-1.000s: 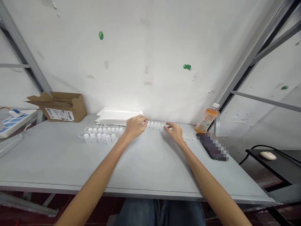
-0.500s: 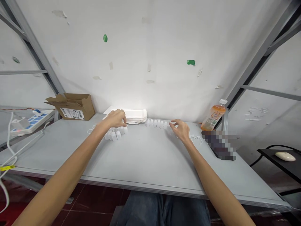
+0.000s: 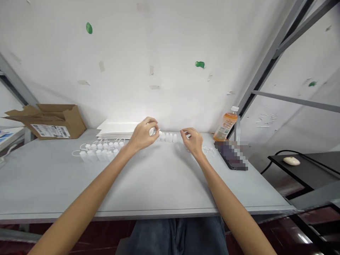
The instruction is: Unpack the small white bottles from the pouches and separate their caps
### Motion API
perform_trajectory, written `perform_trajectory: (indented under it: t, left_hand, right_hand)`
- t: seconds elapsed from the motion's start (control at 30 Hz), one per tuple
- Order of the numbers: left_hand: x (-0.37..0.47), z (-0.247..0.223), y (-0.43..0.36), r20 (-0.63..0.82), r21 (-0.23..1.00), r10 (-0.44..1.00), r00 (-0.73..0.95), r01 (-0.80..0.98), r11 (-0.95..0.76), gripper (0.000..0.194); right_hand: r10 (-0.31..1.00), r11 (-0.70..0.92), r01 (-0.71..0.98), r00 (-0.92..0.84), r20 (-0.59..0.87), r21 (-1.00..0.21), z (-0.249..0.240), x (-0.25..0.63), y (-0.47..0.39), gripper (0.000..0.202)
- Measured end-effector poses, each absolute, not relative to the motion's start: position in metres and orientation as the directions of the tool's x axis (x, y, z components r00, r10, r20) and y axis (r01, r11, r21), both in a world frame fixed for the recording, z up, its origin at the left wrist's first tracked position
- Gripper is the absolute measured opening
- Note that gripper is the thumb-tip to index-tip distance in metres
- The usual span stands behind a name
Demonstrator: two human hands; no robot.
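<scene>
My left hand [image 3: 145,134] is beside the left end of a row of small white bottle-like pieces [image 3: 170,137]. Its thumb and index finger are pinched, with a bit of white at the tips too small to make out. Just right of that row, my right hand [image 3: 193,141] hovers over the table, thumb and fingertips pressed together; anything between them is too small to see. Several similar white pieces with looped strings [image 3: 99,154] stand in two rows at the left. Thin white strings [image 3: 209,151] lie beside my right hand.
A stack of white sheets or trays [image 3: 114,129] lies behind my left hand on the grey table [image 3: 164,184]. An open cardboard box [image 3: 57,122] is at the back left. At the right are an orange drink bottle [image 3: 226,124] and a dark, pixelated object [image 3: 230,156].
The view has turned to the right. My left hand has gone from the left group of white pieces to the back row. The fingers of my right hand have closed together.
</scene>
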State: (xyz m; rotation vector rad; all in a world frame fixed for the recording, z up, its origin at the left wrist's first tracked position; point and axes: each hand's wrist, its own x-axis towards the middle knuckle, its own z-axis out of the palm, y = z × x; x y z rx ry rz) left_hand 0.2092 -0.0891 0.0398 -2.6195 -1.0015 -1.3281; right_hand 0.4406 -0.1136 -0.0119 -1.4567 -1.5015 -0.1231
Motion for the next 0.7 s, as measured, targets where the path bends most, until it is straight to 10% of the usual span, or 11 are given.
perform_trajectory:
  t: [0.27,0.5,0.7]
  left_hand:
    - [0.247,-0.013,-0.089,0.692,0.581,0.693,0.202,0.415,-0.701,0.009]
    - [0.248,-0.027,-0.098,0.540,0.818,0.825,0.167,0.129,-0.561,0.017]
    - [0.253,-0.028,-0.101,0.359,0.933,0.921,0.150,-0.095,-0.348,0.026]
  right_hand:
    - [0.748,0.435,0.732,0.032,0.663,-0.525,-0.017,0.414,-0.125,0.018]
    - [0.966,0.257,0.287,-0.112,0.234,-0.923,-0.011,0.405,-0.132,0.015]
    - [0.985,0.160,0.145,-0.086,0.148,-0.976,-0.008,0.410,-0.131,0.023]
